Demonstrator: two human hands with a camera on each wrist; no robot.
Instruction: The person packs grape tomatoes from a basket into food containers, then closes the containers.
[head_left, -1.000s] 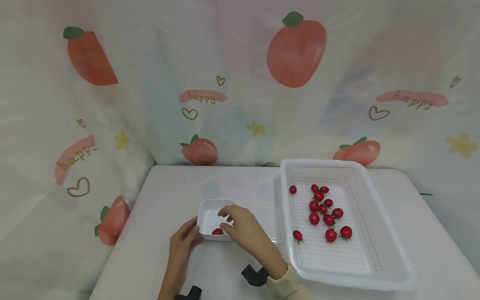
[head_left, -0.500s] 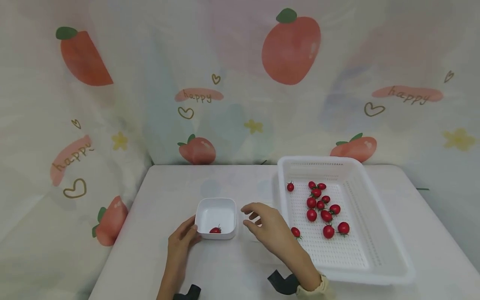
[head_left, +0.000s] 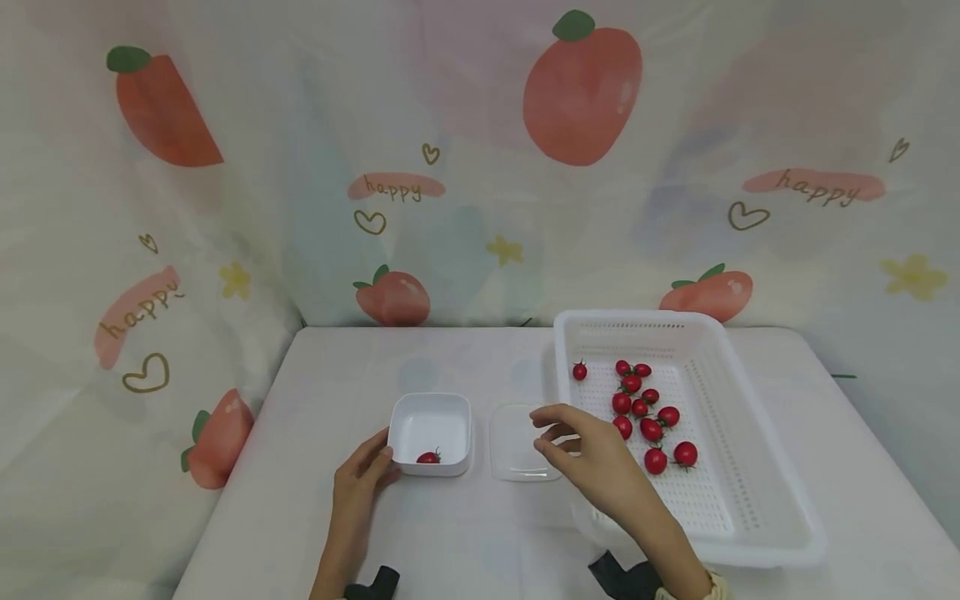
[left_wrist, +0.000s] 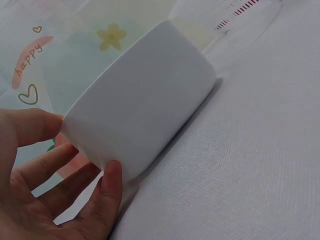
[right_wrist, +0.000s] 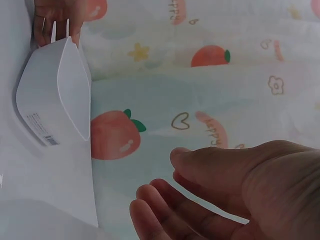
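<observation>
- The person's left hand [head_left: 363,473] rests against the near left corner of a small square white plastic bowl [head_left: 432,410], fingers curled on its wall.
- One red cherry tomato [head_left: 428,457] lies inside that bowl.
- The right hand [head_left: 592,454] hovers with loosely bent fingers over the left rim of a large white perforated plastic basket [head_left: 750,467], holding nothing.
- A clear plastic lid [head_left: 513,446] lies flat between bowl and basket.
- A cluster of red cherry tomatoes [head_left: 645,408] sits in the basket.

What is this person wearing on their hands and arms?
Both hands, left hand and right hand, are bare, with no gloves or rings visible. A black device sits at each wrist, and a cream cuff shows on the right arm.
</observation>
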